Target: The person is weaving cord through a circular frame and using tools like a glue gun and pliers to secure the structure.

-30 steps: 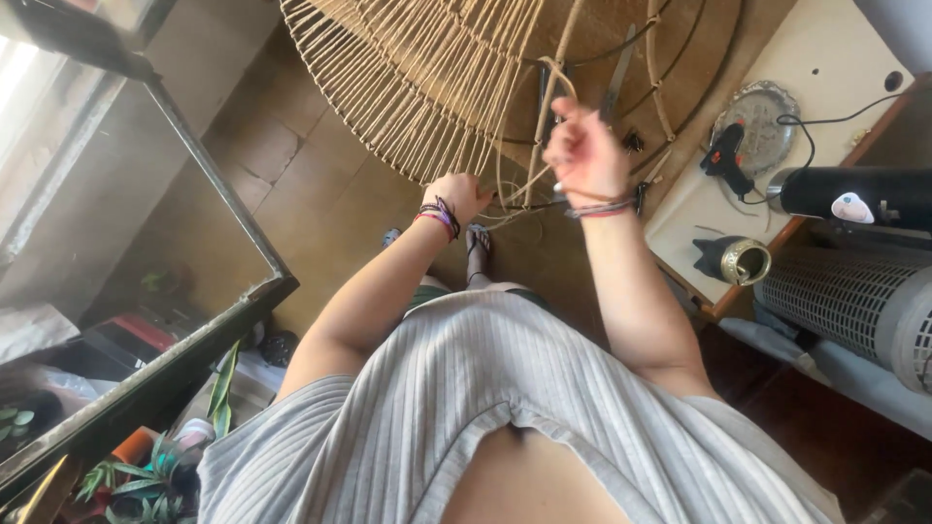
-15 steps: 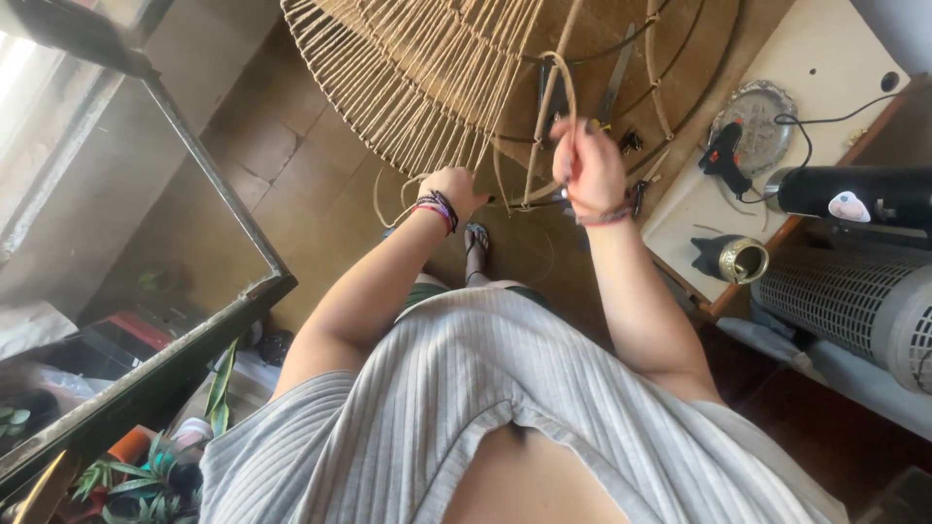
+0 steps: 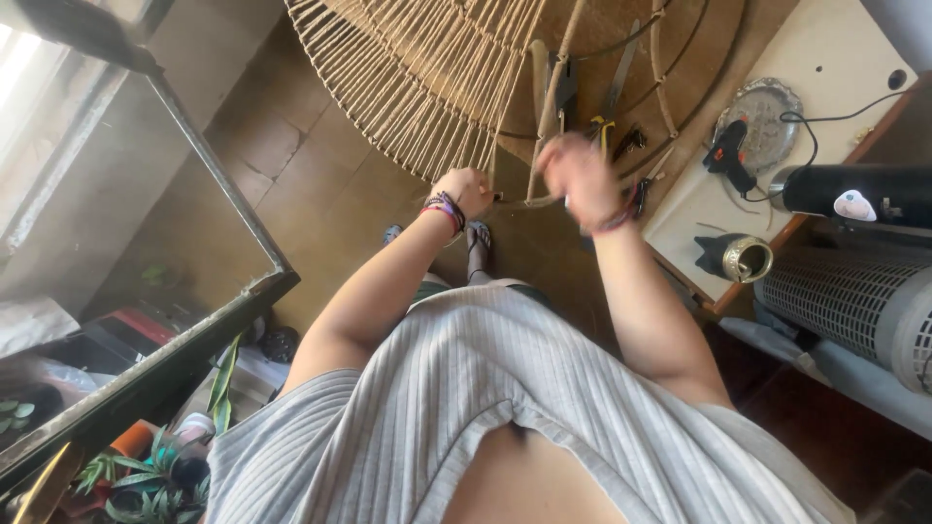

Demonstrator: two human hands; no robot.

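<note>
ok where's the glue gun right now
In the head view the glue gun lies at upper right on the pale board, against the round metal tray, beyond the right hand.

Right hand (image 3: 580,177): motion-blurred, fingers not separable; whether it closes on a strand cannot be told. Left hand (image 3: 468,189): fingertips hidden against the woven frame's (image 3: 427,87) lower rim. Frame cut off by the top edge at 12 o'clock. Tools (image 3: 607,107) lying under the frame: thin, partly covered by the spokes, kinds unclear. White ribbed cylinder (image 3: 854,306) at 3 o'clock cut by the right edge. Plants (image 3: 146,475) at 7 o'clock cut by the bottom edge. Feet mostly hidden by the torso.
</note>
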